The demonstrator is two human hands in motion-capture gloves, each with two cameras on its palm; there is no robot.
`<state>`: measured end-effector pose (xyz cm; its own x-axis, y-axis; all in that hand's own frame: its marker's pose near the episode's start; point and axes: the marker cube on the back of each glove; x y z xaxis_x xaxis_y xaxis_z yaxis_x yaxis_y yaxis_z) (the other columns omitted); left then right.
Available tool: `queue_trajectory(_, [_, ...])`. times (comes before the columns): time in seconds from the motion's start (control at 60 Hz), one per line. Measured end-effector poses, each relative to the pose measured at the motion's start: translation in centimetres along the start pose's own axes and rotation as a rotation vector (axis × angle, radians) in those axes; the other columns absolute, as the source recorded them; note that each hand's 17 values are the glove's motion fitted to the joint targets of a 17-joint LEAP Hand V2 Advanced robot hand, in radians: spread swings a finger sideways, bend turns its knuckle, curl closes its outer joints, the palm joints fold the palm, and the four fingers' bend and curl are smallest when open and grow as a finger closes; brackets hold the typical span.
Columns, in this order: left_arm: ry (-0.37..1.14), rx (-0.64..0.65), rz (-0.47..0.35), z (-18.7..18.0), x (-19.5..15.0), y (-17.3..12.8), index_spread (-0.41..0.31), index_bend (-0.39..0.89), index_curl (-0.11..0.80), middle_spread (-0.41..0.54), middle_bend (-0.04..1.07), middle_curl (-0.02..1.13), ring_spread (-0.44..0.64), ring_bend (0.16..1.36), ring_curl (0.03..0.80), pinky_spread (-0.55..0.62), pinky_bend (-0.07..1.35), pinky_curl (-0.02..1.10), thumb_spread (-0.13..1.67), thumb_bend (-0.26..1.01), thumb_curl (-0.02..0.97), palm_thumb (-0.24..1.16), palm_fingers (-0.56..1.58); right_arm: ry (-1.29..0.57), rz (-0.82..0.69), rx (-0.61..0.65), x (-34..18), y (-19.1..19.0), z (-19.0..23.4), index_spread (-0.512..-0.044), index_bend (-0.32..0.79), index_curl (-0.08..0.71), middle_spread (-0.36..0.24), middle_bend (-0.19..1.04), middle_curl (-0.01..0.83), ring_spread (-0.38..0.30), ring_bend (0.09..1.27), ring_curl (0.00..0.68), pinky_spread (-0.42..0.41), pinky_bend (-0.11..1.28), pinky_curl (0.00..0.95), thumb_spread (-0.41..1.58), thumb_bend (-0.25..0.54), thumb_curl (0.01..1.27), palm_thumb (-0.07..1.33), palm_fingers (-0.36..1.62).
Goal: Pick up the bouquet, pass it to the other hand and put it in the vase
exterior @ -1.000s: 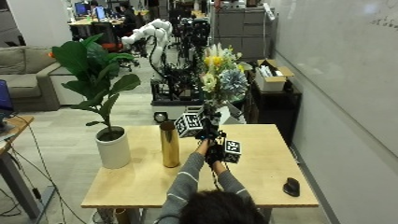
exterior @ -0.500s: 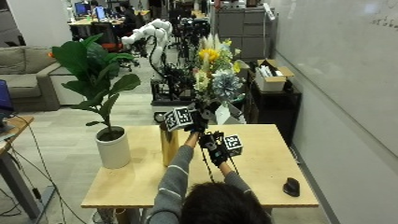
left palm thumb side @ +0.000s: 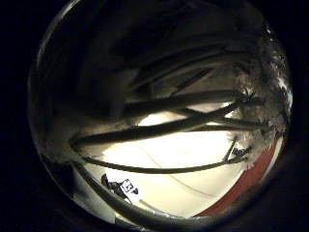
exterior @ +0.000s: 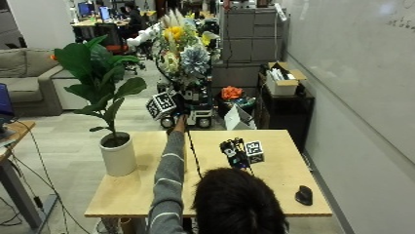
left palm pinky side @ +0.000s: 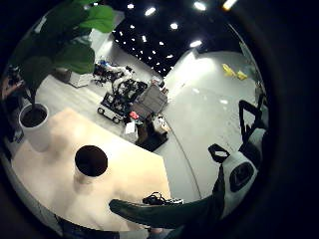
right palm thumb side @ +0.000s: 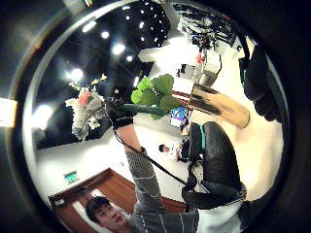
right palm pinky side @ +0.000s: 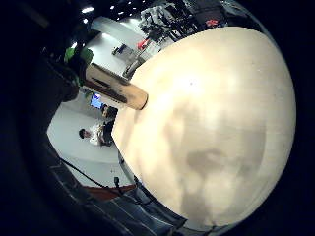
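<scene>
The table (exterior: pixel 279 195) is carrying a white pot with a tall leafy plant (exterior: pixel 119 156) at the person's left, and a small dark object (exterior: pixel 303 194) is sitting near its right edge. The vase (left palm pinky side: pixel 90 164) is hidden behind the raised arm in the outside view; the left palm's little-finger camera is looking down into its dark open mouth, standing upright beside the plant pot.

The bouquet (exterior: pixel 179 51) is being held high above the table, blooms upward, with yellow, blue-grey and pale flowers and feathery stalks. The left hand (exterior: pixel 178 119) is gripping it low on the stems, fingers curled round the bundle (the thumb-side camera is filled with thin stems running close across it). The right hand (exterior: pixel 236 152) is hovering low over the table, holding nothing; I cannot tell how its fingers are set.

Judging by its shape, the bouquet is probably light but top-heavy, with stiff thin stems and fragile heads that could crush or shed. The sensible hold is round the gathered stems below the flowers, leaving the stem ends free to drop into the narrow mouth.
</scene>
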<state>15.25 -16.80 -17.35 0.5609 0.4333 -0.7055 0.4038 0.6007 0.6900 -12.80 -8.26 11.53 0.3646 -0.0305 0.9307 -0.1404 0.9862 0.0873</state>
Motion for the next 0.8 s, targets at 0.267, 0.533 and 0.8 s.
queue_trajectory(0.267, [-0.041,0.049,-0.033,0.5,-4.0,-2.1,-0.369,0.55,0.601,-0.331,0.82,0.57,-0.37,0.83,0.471,-0.39,0.61,0.45,1.08,-0.01,0.568,0.85,1.42,-0.106,-0.27,-0.087,-1.1,-0.3,1.5,-0.169,0.14,0.38,-0.062,0.37,0.477,-0.114,0.54,0.426,-0.133,0.31,0.363,1.13,-0.019,0.49,0.77,1.16])
queue_trajectory(0.533, [-0.055,0.075,-0.042,1.6,-7.1,-4.1,-0.366,0.55,0.614,-0.329,0.82,0.57,-0.37,0.83,0.47,-0.39,0.61,0.45,1.07,-0.01,0.588,0.84,1.42,-0.075,-0.201,-0.075,-0.6,-1.6,2.1,-0.169,0.14,0.373,-0.061,0.36,0.486,-0.113,0.54,0.435,-0.138,0.3,0.373,1.15,-0.016,0.48,0.79,1.16])
queue_trajectory(0.8, [-0.156,0.314,0.179,0.4,-7.6,-6.9,-0.365,0.55,0.621,-0.328,0.82,0.57,-0.37,0.83,0.469,-0.39,0.6,0.45,1.07,-0.01,0.603,0.83,1.42,-0.155,-0.217,-0.078,1.0,-5.5,2.2,-0.17,0.13,0.355,-0.061,0.35,0.489,-0.116,0.52,0.436,-0.131,0.31,0.382,1.15,-0.018,0.47,0.79,1.14])
